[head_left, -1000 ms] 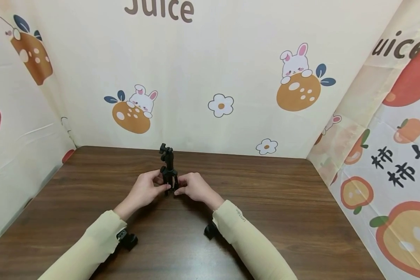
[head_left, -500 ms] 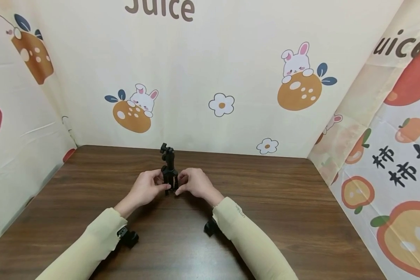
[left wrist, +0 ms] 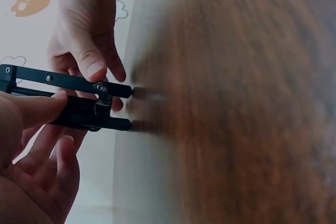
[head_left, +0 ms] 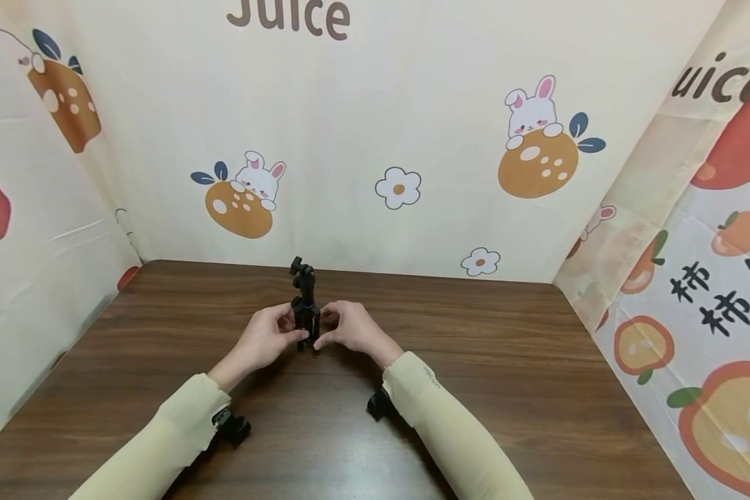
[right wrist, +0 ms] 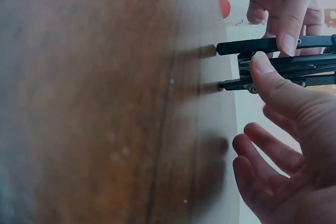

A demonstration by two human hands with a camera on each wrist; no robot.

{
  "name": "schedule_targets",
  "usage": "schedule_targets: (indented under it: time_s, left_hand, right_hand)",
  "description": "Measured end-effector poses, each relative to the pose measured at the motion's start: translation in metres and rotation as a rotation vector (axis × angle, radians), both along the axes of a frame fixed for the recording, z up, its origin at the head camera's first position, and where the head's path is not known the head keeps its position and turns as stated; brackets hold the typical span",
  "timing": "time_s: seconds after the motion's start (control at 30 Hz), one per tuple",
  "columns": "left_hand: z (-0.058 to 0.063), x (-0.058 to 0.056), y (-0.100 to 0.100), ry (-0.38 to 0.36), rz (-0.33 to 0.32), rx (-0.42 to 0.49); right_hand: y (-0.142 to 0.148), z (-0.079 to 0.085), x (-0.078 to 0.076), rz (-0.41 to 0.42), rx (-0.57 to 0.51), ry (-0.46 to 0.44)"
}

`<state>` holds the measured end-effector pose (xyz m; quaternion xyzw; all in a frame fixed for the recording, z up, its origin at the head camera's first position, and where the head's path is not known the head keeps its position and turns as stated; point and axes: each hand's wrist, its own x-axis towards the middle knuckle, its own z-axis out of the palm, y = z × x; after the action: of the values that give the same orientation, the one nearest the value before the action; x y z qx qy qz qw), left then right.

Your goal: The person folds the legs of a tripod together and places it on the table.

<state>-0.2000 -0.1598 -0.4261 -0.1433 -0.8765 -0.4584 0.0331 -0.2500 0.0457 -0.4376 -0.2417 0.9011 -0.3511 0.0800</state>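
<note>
A small black tripod [head_left: 306, 286] stands upright near the back of the wooden table, legs folded close together. My left hand [head_left: 264, 342] grips its lower part from the left, with the thumb across a leg in the left wrist view. From the right, my right hand [head_left: 355, 329] pinches a leg near the foot. In the right wrist view its thumb presses the lower end of the tripod [right wrist: 247, 46], while the other fingers are spread below. Both leg ends that show are at the tabletop, with blurred reflections beneath. The hands partly hide the legs.
The brown wooden table [head_left: 487, 389] reaches back to a printed cloth wall [head_left: 337, 111]. More printed cloth hangs on the left and right. A small black camera [head_left: 234, 429] is strapped to the left wrist, another black camera [head_left: 378, 404] to the right.
My right hand has risen slightly and its fingers have bent more beside the tripod. The left hand keeps its grip. The whole head view has shifted a little.
</note>
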Motion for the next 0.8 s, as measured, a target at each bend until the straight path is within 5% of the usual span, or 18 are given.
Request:
schedule_targets:
  time_s: [0.37,0.63,0.8]
  left_hand:
    - [-0.004,0.004,-0.004,-0.031,-0.021,-0.009]
    - [-0.004,0.003,-0.005,-0.059,0.006,-0.017]
    - [-0.006,0.002,-0.006,-0.038,0.035,-0.056]
  right_hand:
    - [0.011,0.002,0.004,0.087,-0.248,-0.096]
    - [0.012,0.054,0.024,0.18,-0.526,-0.166]
    - [0.007,0.065,0.022,0.178,-0.634,-0.173]
